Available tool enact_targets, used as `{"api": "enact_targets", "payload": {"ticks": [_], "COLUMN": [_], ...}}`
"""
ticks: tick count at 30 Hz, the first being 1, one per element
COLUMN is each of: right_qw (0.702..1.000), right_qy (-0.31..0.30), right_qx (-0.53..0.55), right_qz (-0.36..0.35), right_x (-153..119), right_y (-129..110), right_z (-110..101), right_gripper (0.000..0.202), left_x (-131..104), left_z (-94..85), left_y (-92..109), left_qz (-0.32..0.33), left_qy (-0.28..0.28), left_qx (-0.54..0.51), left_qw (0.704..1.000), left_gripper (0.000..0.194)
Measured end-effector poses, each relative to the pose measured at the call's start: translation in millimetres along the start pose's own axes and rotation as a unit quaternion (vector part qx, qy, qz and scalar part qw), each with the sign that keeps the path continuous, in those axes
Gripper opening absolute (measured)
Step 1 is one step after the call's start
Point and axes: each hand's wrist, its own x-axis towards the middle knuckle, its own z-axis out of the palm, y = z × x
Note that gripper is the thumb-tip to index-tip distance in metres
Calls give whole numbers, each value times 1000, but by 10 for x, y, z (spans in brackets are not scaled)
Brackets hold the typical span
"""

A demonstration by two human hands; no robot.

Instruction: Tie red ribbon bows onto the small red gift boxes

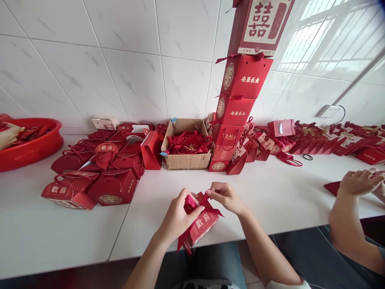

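A small red gift box (204, 227) with pale characters on its side lies near the table's front edge, between my hands. Across its top runs a shiny red ribbon (215, 210) with loose tails, one of them hanging down at the left. My left hand (180, 214) is closed on a bunched loop of the ribbon, its thumb pressing over the box top. With thumb and fingertips my right hand (224, 196) pinches another part of the same ribbon just above the box. A twisted cord shows under the box's lower left end.
Behind the box stands a cardboard carton (189, 161) of red ribbons, beside a tall stack of red boxes (237, 112). Finished-looking boxes (116, 186) crowd the left, near a red basin (33, 150). Rows of bags (319, 138) line the right. A co-worker's hand (359, 182) is at far right.
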Motion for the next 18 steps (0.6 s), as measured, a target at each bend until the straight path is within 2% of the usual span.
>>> {"api": "enact_targets", "payload": {"ticks": [9, 15, 18], "right_qw": [995, 997, 996], "right_qy": [49, 0, 12], "right_qx": [-74, -67, -79], "right_qz": [-50, -46, -49], "right_x": [23, -44, -85], "right_y": [40, -24, -22], "right_z": [-37, -106, -105], "right_gripper": [39, 36, 34], "left_x": [-16, -16, -17], "left_z": [-4, -96, -90], "left_y": [1, -13, -39], "left_qz": [-2, -5, -9], "left_qy": [-14, -41, -21], "left_qx": [6, -71, -99], "left_qw": [1000, 997, 995], "left_gripper": [17, 18, 24]}}
